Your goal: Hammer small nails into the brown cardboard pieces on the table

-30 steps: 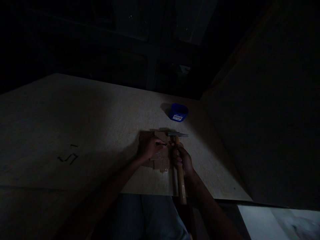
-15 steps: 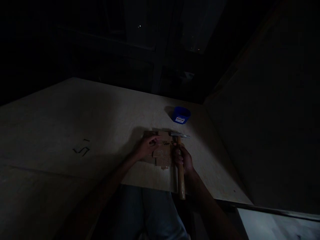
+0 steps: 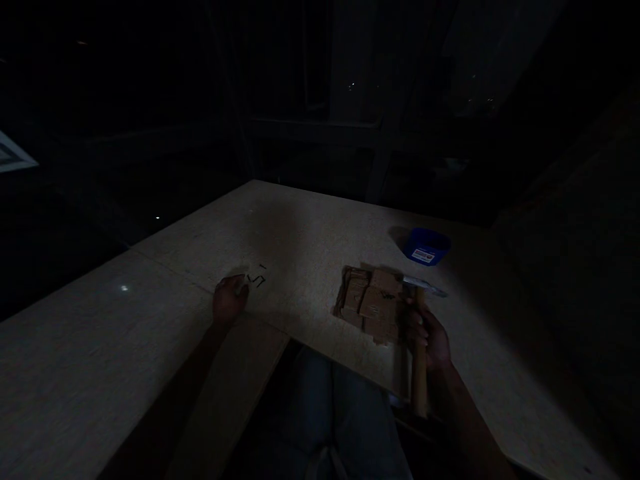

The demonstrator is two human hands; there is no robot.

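Observation:
My right hand (image 3: 431,337) is wrapped round the wooden handle of a hammer (image 3: 419,380), whose metal head points away from me, just right of a flattened stack of brown cardboard (image 3: 377,310). Several small dark pieces, perhaps nails (image 3: 387,295), show on the cardboard's upper right part. Over on the left, my left hand (image 3: 231,299) is at the table, thumb and forefinger apart. Just beyond its fingertips lie several thin dark nail-like pieces (image 3: 257,279), one apart from the others. The scene is dim, so fine detail is hard to make out.
A blue plastic tub (image 3: 427,247) with a white label stands behind the cardboard to the right. The pale tabletop (image 3: 320,233) has its near edge at my lap. A dark wall or panel (image 3: 575,253) rises on the right.
My left hand has gone from the cardboard to the dark pieces on the left. The view has turned left. My right hand still holds the hammer beside the cardboard.

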